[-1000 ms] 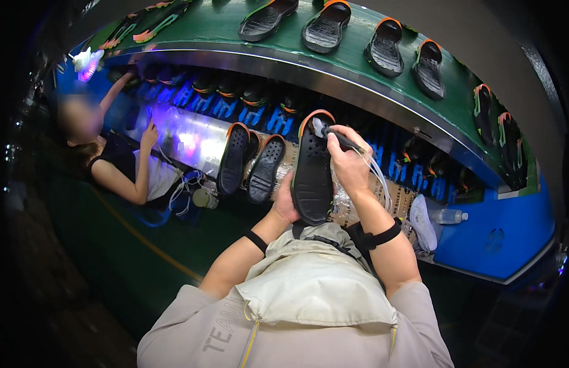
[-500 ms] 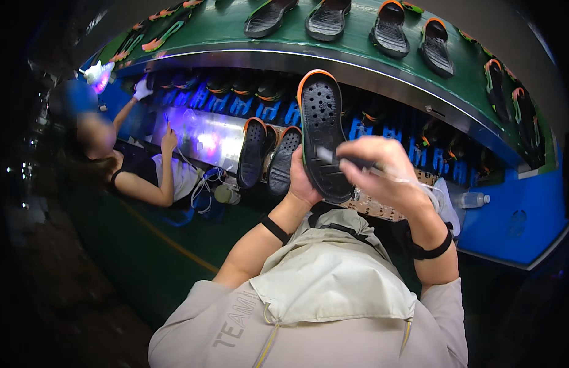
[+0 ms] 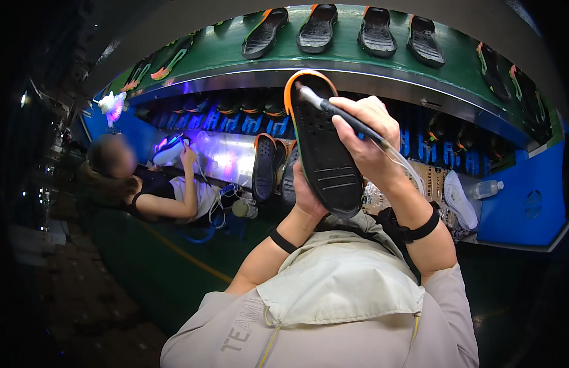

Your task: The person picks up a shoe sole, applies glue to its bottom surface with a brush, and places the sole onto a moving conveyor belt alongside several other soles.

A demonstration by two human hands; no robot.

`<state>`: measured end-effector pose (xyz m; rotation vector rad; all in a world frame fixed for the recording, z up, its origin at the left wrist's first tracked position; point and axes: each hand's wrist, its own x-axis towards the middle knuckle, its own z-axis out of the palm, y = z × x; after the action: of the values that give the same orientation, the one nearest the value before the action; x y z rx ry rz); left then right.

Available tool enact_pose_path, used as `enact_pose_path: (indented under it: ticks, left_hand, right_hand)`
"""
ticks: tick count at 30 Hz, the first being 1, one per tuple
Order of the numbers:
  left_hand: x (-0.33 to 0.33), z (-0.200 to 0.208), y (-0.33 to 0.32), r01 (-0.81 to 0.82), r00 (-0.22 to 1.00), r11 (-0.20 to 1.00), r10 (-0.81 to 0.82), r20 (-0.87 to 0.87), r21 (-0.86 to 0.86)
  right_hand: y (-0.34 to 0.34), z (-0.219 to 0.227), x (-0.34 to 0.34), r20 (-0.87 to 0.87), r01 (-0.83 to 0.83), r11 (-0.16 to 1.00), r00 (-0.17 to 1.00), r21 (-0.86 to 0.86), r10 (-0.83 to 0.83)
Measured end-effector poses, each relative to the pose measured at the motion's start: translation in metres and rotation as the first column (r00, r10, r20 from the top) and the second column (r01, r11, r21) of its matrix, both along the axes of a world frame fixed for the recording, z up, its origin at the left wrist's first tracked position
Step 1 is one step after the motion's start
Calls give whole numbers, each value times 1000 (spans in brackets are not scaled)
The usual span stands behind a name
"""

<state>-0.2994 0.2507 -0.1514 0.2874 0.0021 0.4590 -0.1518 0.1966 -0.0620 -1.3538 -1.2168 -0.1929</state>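
My left hand (image 3: 307,195) grips a black shoe sole (image 3: 333,178) by its left side, fingers partly hidden behind it. The sole stands tilted in front of my body, its orange-rimmed end pointing away, with holes and ridges on the inner face. In my right hand (image 3: 373,129) is a dark-handled brush (image 3: 316,99) with a pale tube trailing back along my wrist. The brush tip lies over the inner face at the orange-rimmed end; whether it touches, I cannot tell for certain. Left of my left hand stand another black sole (image 3: 263,172) and one partly hidden behind the held sole.
Beyond the hands runs a green belt (image 3: 339,61) bearing several soles, with a metal edge. Blue racks (image 3: 252,125) holding footwear sit beneath it. A co-worker (image 3: 168,196) works at left. At right lie a white sole-shaped piece (image 3: 459,199) and a clear bottle (image 3: 485,189).
The brush has moved from the sole's middle up to its orange-rimmed end. The held sole has tilted and come slightly nearer. The co-worker now has a white shoe-like item at hand.
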Motion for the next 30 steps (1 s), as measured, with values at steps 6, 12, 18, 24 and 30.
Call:
enact_pose_path:
  ticks: [6,12,18,24,30]
  left_hand:
    - [-1,7,1,-82,993,997,81,-89,-14]
    - [4,-4,8,-85,996,996,85,-8,-12]
    - [7,-9,24,-57,993,998,61,106,-40]
    - [7,-9,39,-211,969,977,208,-133,-7]
    - [16,6,43,-88,992,991,78,98,100]
  right_hand:
    - [-6,7,3,234,-350,920,893,-177,385]
    - [-10,14,0,388,-133,973,900,-187,198]
    - [-8,4,1,245,-53,990,966,-134,85]
    - [-21,18,4,151,-537,795,794,-282,589]
    - [-25,23,4,282,-506,772,732,-385,620]
